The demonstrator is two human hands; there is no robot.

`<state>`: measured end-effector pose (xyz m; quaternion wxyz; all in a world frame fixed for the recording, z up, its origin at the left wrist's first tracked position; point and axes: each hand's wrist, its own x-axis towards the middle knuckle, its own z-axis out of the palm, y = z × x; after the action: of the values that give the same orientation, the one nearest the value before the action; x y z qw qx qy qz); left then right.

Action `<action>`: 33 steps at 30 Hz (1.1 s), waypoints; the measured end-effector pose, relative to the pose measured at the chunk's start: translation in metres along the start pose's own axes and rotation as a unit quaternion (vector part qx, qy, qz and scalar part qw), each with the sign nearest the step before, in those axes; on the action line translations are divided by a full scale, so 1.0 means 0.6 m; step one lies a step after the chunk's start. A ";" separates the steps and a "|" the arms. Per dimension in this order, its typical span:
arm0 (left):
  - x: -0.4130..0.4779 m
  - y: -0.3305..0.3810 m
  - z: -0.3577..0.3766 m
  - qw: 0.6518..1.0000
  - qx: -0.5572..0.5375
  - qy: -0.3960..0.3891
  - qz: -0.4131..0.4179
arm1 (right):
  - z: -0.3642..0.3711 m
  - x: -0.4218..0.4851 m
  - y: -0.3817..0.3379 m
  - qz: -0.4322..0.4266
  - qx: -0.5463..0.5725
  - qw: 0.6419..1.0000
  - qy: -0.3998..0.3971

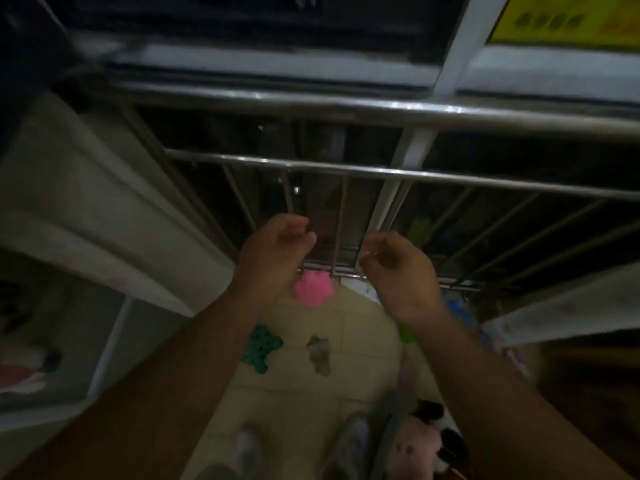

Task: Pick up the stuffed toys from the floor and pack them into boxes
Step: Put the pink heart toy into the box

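Dim light fills a narrow, tiled floor (298,386) space bounded by a steel railing (381,171) with vertical bars, seen from above through a blurred wide-angle view. A pale, box-like surface (86,209) is seen at the left, and a yellow sign (568,19) is glimpsed at the upper right.

Both bare forearms are extended forward over the floor. The left hand (273,251) is held loosely curled, fingers bent toward the palm, with nothing visibly gripped. The right hand (398,271) is likewise half-curled, thumb and fingers drawn near each other; whether anything is pinched between them cannot be told because of the blur. The two hands are kept apart, in front of the railing's lower bars.

Stuffed toys are scattered on the tiles below. A pink toy (313,289) is seen at the foot of the railing, just under the left wrist. A green toy (261,348) and a greyish toy (320,353) lie side by side nearer the camera, close but apart. A blue toy (455,306) and a lime-green toy (406,332) are partly hidden by the right forearm. A pink-and-black plush (419,441) lies at the lower right, beside the person's white shoes (349,441).
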<state>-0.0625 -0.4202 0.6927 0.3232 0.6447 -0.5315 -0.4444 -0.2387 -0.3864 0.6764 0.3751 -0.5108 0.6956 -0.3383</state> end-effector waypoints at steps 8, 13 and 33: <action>0.208 -0.349 0.140 0.997 0.004 -0.018 -0.073 | 0.244 0.167 0.313 0.057 0.020 0.998 -0.001; 0.299 -0.609 0.219 0.993 0.020 -0.045 -0.111 | 0.421 0.233 0.539 0.117 0.039 0.992 0.004; 0.537 -1.045 0.442 0.988 0.005 -0.123 -0.090 | 0.716 0.454 0.973 0.160 0.049 0.985 -0.026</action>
<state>-0.0430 -0.5772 -0.0437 0.2104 0.6323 -0.5092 -0.5447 -0.1862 -0.5413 -0.0806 0.4675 -0.3822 0.7409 -0.2940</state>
